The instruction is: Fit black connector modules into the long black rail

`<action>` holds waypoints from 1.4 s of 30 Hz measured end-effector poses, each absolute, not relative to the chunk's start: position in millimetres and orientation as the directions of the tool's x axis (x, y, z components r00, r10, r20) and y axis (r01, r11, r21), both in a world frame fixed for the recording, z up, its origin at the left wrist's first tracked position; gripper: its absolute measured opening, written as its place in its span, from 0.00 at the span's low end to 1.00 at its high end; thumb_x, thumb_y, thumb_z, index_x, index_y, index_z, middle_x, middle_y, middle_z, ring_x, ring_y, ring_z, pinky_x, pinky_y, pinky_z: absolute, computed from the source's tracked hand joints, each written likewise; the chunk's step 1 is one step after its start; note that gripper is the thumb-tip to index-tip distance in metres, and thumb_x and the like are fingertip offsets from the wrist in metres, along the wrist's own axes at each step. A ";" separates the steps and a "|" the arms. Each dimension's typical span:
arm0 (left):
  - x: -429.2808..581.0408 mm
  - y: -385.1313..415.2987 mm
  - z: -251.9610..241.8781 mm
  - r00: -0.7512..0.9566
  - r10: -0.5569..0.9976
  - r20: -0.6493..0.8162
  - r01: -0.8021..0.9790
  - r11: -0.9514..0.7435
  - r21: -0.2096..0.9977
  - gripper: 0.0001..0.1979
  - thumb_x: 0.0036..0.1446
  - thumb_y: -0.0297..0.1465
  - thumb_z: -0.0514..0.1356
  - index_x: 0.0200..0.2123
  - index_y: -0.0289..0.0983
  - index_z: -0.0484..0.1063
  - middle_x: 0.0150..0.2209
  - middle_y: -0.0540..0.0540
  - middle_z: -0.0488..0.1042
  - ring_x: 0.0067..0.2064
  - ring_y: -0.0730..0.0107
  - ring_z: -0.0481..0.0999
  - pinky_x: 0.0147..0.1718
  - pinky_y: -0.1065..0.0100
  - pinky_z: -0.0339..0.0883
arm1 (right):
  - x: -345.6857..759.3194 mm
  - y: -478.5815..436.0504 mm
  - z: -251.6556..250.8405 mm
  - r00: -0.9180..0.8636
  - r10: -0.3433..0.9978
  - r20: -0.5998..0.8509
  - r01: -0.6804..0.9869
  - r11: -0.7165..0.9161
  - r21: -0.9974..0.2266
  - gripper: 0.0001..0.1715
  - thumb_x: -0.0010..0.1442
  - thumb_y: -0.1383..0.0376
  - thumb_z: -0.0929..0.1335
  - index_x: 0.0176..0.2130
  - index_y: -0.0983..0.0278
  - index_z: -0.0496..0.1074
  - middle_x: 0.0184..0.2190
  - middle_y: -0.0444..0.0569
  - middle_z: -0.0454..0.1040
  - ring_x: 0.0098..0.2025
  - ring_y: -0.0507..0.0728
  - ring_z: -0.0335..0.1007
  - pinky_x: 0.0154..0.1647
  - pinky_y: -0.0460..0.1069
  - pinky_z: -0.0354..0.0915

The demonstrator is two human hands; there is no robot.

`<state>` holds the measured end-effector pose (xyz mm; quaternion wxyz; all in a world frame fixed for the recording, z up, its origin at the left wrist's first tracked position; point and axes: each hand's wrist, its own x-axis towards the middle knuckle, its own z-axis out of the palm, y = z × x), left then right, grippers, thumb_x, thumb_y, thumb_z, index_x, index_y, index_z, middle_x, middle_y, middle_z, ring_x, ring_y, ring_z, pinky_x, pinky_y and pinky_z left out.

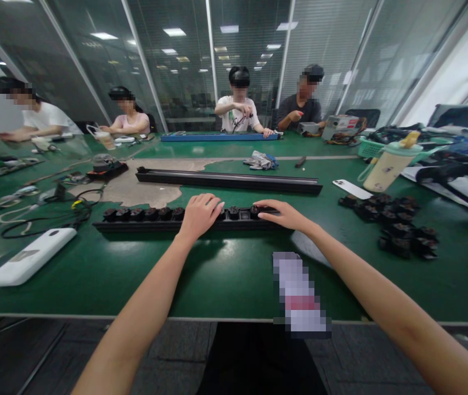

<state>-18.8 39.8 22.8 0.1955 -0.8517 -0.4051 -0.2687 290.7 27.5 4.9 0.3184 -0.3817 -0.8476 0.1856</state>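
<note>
A long black strip (143,226) lies across the green table in front of me, with a row of small black modules (150,214) seated along its top. My left hand (201,216) rests over the middle of the strip, fingers curled across it and hiding some modules. Toward the strip's right end, my right hand (278,214) has thumb and fingers closed on a single black module (254,211) at the top of the strip. Another black module (234,212) sits between my two hands.
Behind the strip lies a second long black rail (229,180). Loose black modules (398,219) are heaped at right, near a white phone (352,189) and a tumbler (392,167). A white device (32,257) and cables lie left; a pixelated phone-shaped item (299,293) lies near the edge. Several people sit opposite.
</note>
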 end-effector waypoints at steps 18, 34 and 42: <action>-12.0 47.1 9.8 0.530 0.640 0.556 0.817 -0.560 -0.135 0.23 0.71 0.41 0.43 0.39 0.37 0.75 0.40 0.41 0.77 0.45 0.60 0.74 0.43 0.59 0.61 | 285.2 37.3 -7.2 -0.403 0.820 0.407 0.630 0.571 -0.527 0.23 0.62 0.48 0.67 0.51 0.56 0.76 0.52 0.46 0.77 0.55 0.60 0.72 0.60 0.56 0.64; -12.6 44.8 11.3 0.530 0.626 0.573 0.803 -0.587 -0.101 0.22 0.70 0.39 0.44 0.37 0.37 0.76 0.38 0.40 0.77 0.43 0.61 0.74 0.48 0.56 0.59 | 283.2 34.6 -4.3 -0.412 0.804 0.429 0.574 0.594 -0.564 0.22 0.62 0.49 0.68 0.49 0.57 0.79 0.49 0.49 0.78 0.52 0.60 0.73 0.58 0.56 0.65; -12.2 44.1 10.6 0.531 0.624 0.573 0.801 -0.590 -0.101 0.23 0.70 0.39 0.44 0.37 0.36 0.76 0.38 0.41 0.78 0.43 0.61 0.74 0.49 0.56 0.59 | 284.7 33.8 -4.2 -0.420 0.800 0.427 0.564 0.599 -0.568 0.21 0.62 0.50 0.68 0.48 0.59 0.78 0.50 0.50 0.78 0.53 0.61 0.73 0.59 0.57 0.65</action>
